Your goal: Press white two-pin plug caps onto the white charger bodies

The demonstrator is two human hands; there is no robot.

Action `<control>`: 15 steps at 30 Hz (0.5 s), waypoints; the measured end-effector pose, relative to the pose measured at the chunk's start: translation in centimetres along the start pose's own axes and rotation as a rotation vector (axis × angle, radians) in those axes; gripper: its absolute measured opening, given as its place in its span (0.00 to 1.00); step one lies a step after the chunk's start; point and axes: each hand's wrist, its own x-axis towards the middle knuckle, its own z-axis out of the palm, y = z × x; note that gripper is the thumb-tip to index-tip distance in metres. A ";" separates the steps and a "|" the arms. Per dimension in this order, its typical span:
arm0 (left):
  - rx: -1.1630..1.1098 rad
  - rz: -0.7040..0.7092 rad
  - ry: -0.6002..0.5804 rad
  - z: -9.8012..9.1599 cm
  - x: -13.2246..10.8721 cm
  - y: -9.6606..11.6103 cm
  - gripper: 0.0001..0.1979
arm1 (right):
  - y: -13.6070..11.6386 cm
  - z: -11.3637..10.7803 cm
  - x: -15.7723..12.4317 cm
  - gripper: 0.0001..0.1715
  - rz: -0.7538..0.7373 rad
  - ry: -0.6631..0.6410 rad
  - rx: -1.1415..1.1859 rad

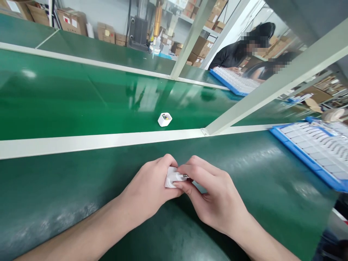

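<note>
Between my two hands is a small white plug adapter (171, 177) with a metal-tipped pin pointing right. My left hand (152, 181) is closed around its left side, thumb along the top edge. The thumb and fingertips of my right hand (209, 185) pinch it at the pin end and hide part of it. Beyond my hands, on the green belt, stands a white open-topped housing (164, 120) with small coloured parts visible inside.
A pale metal rail (108, 140) runs between the bench (81, 177) and the belt (67, 101). A slanted post (261, 87) rises from it. Blue trays (307, 152) of white parts lie right. Across the belt, two people sit near another tray (236, 81).
</note>
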 end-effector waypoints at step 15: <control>-0.068 -0.065 0.060 0.1 -0.1 0.1 0.19 | 2.0 -0.4 0.3 0.04 -0.125 0.235 0.134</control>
